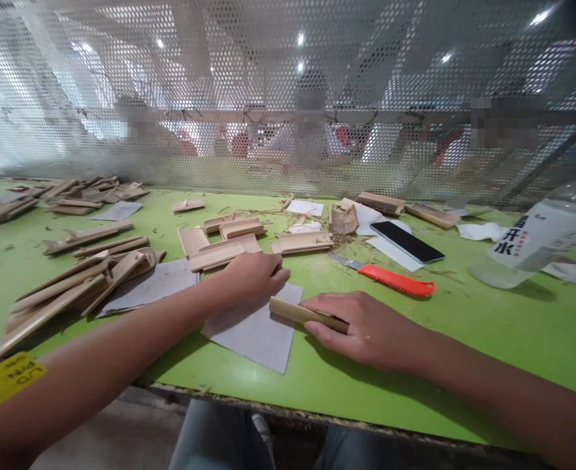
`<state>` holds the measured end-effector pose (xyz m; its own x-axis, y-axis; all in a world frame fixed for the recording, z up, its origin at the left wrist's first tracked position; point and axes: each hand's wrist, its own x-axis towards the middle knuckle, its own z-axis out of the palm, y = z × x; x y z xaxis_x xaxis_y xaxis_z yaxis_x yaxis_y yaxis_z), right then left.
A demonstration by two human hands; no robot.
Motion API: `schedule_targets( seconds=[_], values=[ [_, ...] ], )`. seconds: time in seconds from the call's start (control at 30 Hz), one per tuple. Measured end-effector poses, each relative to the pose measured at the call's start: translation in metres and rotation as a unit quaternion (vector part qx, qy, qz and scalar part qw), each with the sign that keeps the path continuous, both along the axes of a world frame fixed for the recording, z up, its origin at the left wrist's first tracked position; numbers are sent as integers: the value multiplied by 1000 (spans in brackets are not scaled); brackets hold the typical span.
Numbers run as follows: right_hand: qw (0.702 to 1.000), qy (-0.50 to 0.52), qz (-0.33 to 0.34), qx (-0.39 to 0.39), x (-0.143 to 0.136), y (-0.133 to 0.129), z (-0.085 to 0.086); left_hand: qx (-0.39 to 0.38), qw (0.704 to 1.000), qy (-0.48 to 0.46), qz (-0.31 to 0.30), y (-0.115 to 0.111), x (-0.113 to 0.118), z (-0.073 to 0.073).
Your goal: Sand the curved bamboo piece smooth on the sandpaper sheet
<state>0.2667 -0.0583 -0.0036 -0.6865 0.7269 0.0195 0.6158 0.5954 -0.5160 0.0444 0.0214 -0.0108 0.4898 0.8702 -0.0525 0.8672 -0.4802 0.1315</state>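
Note:
My right hand (366,323) is closed around a narrow split bamboo piece (285,310), thumb on the near side and fingers along the far side. The piece's free end points left over a white sheet of paper (263,339). Just beyond that paper, my left hand (253,274) has its fingers curled downward. What they hold, if anything, is hidden under the hand. Several curved bamboo pieces (222,253) lie right behind the left hand. To the right of them rests a utility knife (396,279) with an orange handle, its blade pointing left.
Bamboo strips (67,294) are heaped on the left of the green table (464,333), with more behind. A phone (408,241) lies at the right, near a plastic bottle (528,241). A perforated screen (249,85) stands at the back, with people behind it.

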Motion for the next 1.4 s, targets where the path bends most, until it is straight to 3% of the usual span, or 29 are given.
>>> schedule_targets(
  seconds=[0.37, 0.67, 1.4],
  values=[
    [1000, 13, -22, 13, -2, -1, -2, -10, 1000, 12, 3, 2, 0, 0],
    [1000, -10, 4, 13, 0, -1, 0, -6, 1000, 9, 5, 1, 0, -1],
    [999, -21, -5, 40, -1, -4, 1, 1, 1000, 12, 0, 2, 0, -1]
  ],
)
